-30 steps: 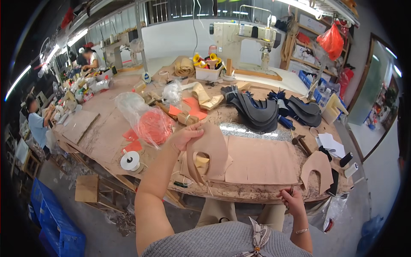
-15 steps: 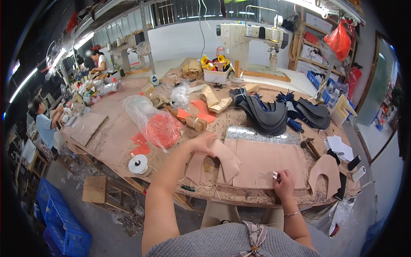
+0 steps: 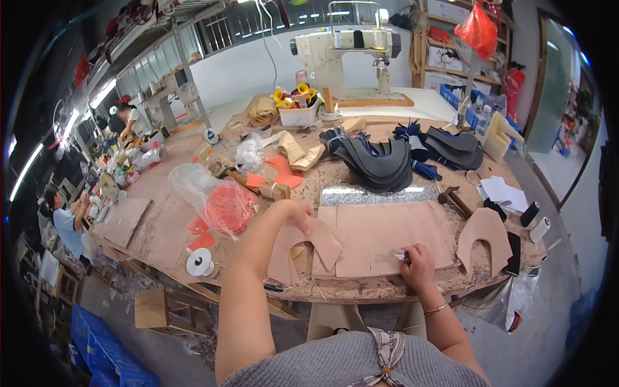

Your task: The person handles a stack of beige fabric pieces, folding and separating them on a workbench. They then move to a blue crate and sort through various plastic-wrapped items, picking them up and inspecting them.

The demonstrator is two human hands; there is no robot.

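Note:
My left hand [image 3: 296, 211] grips the top of a curved, horseshoe-shaped tan piece [image 3: 327, 245], thumb on its upper face. The piece's right arm overlaps the left edge of a flat tan sheet [image 3: 419, 222], which looks like leather or lining material. In my closed right hand [image 3: 420, 266], resting over the sheet's near edge, is a small silvery metal tool [image 3: 401, 254]; the fingers hide most of it, so its kind is unclear. A second horseshoe-shaped tan piece [image 3: 469, 242] lies to the right of the sheet.
Beyond the sheet lie stacked dark grey curved pieces [image 3: 380, 164] and a hammer [image 3: 456, 201]. Thread cones [image 3: 539, 230] stand at the right edge. A bag of red pieces [image 3: 227, 205] and a white spool [image 3: 200, 262] are on the left. A sewing machine [image 3: 335, 58] stands behind.
The whole view has swung slightly right, so the table's things appear farther left. My left hand's fingers look more drawn in on the curved piece. My right hand still holds the small tool.

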